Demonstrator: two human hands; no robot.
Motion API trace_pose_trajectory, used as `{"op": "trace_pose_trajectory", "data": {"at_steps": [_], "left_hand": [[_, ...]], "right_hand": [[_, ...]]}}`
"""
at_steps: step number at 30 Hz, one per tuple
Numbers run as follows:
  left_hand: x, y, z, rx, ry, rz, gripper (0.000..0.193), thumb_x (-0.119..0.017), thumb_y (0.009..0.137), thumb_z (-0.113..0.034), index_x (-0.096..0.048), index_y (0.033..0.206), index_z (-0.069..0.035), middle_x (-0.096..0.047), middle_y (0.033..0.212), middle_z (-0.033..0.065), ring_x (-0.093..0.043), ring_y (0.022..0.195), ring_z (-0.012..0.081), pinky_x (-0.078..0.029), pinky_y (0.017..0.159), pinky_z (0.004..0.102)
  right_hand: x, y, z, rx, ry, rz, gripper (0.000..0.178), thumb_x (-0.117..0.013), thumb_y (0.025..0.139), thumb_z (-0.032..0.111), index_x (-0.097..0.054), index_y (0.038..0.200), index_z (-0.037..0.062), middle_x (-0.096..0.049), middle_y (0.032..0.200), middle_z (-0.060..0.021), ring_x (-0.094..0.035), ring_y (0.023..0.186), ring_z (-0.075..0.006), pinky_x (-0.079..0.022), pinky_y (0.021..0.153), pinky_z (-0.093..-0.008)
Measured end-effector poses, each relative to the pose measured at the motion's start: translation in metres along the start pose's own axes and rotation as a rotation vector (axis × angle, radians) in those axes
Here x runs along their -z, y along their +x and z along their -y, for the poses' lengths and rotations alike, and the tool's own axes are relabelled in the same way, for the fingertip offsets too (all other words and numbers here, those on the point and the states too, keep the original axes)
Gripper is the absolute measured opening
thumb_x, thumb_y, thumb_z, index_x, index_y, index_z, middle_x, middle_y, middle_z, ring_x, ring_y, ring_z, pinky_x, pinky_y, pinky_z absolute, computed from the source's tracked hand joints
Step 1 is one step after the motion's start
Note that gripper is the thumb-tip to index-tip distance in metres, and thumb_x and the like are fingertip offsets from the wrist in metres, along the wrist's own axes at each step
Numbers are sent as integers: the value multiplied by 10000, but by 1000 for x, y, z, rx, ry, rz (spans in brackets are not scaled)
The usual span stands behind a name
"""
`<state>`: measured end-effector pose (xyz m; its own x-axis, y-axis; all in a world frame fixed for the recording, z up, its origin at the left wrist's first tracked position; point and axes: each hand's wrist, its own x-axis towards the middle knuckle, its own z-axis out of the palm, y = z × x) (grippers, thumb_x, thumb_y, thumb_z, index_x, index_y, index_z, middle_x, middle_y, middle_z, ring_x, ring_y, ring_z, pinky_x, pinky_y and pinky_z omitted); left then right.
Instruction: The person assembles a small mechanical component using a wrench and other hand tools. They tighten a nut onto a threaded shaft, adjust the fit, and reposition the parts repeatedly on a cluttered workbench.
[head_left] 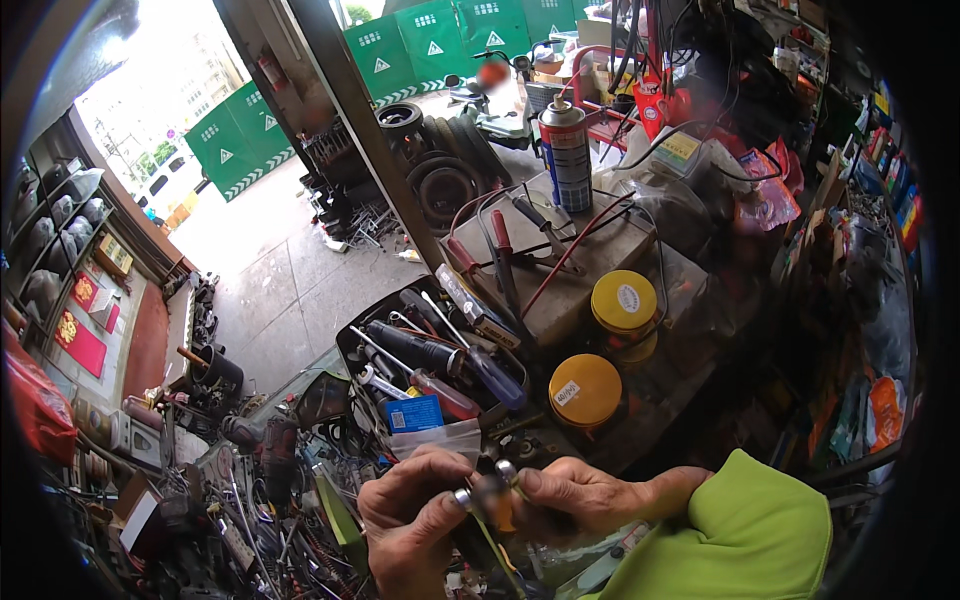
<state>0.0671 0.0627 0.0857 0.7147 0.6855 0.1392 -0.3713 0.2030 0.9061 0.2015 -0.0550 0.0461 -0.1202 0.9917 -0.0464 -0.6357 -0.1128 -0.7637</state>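
Note:
In front of me my left hand (415, 520) is closed, thumb and fingers pinching a small silver-capped part (463, 497). A thin yellow-green wire (492, 548) runs down from near it. My right hand (585, 492) pinches a second silver-capped part (506, 468) close by, its sleeve bright green. Between the hands sits a blurred dark and orange piece (500, 508); whether it joins the two parts I cannot tell. Just beyond lies a black tool tray (350, 345) with screwdrivers (445, 393), a wrench (378, 382) and a blue card (415, 413).
Two yellow-lidded jars (585, 390) stand right of the tray. Behind them, a grey box (590, 275) bears pliers (545, 230) and a spray can (566, 155). Tangled cables and parts (270, 500) fill the left side. Tyres (450, 185) stand farther back.

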Motion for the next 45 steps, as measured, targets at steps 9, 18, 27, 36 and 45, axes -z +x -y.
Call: {"op": "trace_pose_trajectory", "data": {"at_steps": [9, 18, 27, 36, 45], "left_hand": [[21, -2, 4, 260, -193, 79, 312, -727, 803, -89, -625, 1033, 95, -629, 967, 153, -634, 877, 192, -512, 806, 290], [12, -3, 1, 169, -158, 82, 251, -719, 788, -35, -657, 992, 97, -634, 968, 154, -619, 873, 200, -482, 822, 295], [3, 2, 11, -25, -4, 3, 238, -676, 829, -58, -600, 999, 91, -613, 854, 152, -651, 717, 225, -545, 668, 306], [9, -1, 4, 221, -271, 32, 314, -718, 820, -65, -608, 1060, 105, -670, 898, 159, -671, 756, 201, -556, 706, 294], [6, -2, -11, 255, -90, 51, 217, -708, 810, -12, -645, 990, 92, -667, 905, 116, -656, 812, 164, -524, 770, 268]], "right_hand": [[9, 17, 9, 522, -550, 33, 371, -445, 1035, 271, -579, 825, -3, -476, 599, -36, -444, 507, -135, -354, 491, -306], [39, 35, 12, 525, -544, 210, 348, -507, 1010, 284, -595, 836, -5, -487, 622, -14, -441, 514, -131, -356, 498, -288], [1, -4, 1, -165, 150, 16, 585, -279, 1034, 508, -496, 725, 61, -379, 515, 18, -305, 403, -69, -234, 382, -225], [15, 13, 11, 263, -363, 42, 402, -462, 1028, 331, -565, 816, 6, -481, 621, 0, -386, 552, -95, -322, 512, -275], [43, 34, 20, 465, -642, 156, 367, -538, 996, 294, -572, 777, 1, -468, 607, -34, -400, 544, -122, -350, 517, -265]]}}
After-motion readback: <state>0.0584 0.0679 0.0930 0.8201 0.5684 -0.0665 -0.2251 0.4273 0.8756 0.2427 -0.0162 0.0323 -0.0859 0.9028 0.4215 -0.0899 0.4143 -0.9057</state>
